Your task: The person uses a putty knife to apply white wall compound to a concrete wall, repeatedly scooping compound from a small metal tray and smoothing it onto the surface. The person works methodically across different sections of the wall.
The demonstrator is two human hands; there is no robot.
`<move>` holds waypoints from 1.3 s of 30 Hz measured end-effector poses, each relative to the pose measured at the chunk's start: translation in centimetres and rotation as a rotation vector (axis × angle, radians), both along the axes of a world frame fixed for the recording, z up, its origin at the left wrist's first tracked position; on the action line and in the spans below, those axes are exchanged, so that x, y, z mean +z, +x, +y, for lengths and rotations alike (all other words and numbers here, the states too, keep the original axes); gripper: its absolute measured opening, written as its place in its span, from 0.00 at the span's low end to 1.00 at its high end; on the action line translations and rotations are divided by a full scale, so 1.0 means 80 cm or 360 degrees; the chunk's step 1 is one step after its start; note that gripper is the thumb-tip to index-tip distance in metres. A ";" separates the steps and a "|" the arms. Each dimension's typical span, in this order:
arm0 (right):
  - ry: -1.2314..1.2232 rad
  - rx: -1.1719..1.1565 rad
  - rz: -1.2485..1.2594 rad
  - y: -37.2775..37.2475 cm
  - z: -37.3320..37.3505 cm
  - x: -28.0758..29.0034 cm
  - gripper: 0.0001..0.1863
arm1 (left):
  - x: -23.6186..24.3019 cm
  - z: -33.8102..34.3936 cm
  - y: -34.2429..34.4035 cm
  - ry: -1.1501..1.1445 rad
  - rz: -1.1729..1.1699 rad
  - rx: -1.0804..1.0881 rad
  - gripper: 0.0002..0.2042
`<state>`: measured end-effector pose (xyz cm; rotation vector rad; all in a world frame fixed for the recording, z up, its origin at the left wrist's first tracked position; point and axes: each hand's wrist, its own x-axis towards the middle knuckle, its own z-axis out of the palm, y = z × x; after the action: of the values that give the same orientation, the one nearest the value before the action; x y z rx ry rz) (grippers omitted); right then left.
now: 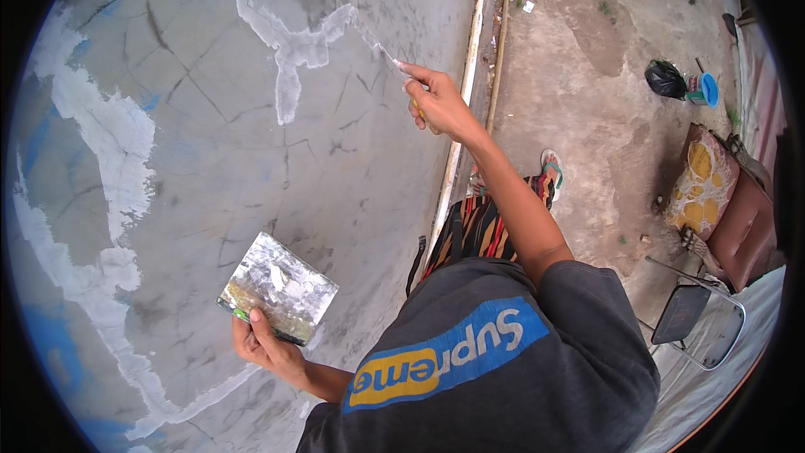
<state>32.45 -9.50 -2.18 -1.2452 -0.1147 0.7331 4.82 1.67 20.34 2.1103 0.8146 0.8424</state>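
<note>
My right hand (436, 102) is closed around a putty knife (386, 54). Its thin blade is seen nearly edge-on, and a bit of yellow handle shows between the fingers. The blade tip meets or nearly meets the cracked grey wall (226, 168), at the end of a branching streak of white filler (303, 44). Lower down, my left hand (270, 351) grips a flat, smeared rectangular plate (272, 289) by its near edge, thumb on top. A lump of white putty (289, 283) lies on the plate. Something green shows beside the thumb.
Wide white filler bands (109, 138) run down the wall's left. A pale ledge (457, 147) and thin pipe (501, 42) follow the wall's foot. On the concrete floor stand a black bag (665, 79), blue bucket (709, 90), worn armchair (742, 231) and metal-framed chair (681, 315).
</note>
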 end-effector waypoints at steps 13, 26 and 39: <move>-0.0066 -0.0091 -0.0119 0.002 -0.004 0.017 0.25 | 0.002 -0.003 0.001 0.0106 0.0061 0.0041 0.12; 0.0145 -0.0034 -0.0080 0.018 -0.020 -0.017 0.26 | 0.004 -0.003 0.004 0.0045 0.0022 0.0004 0.12; 0.0187 -0.0026 -0.0035 0.016 -0.023 -0.033 0.26 | 0.002 -0.005 0.006 0.0040 -0.0007 0.0031 0.12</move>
<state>33.76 -11.36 -4.86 -1.1413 -0.1632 0.6887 5.33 1.24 20.51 2.1249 0.8272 0.8714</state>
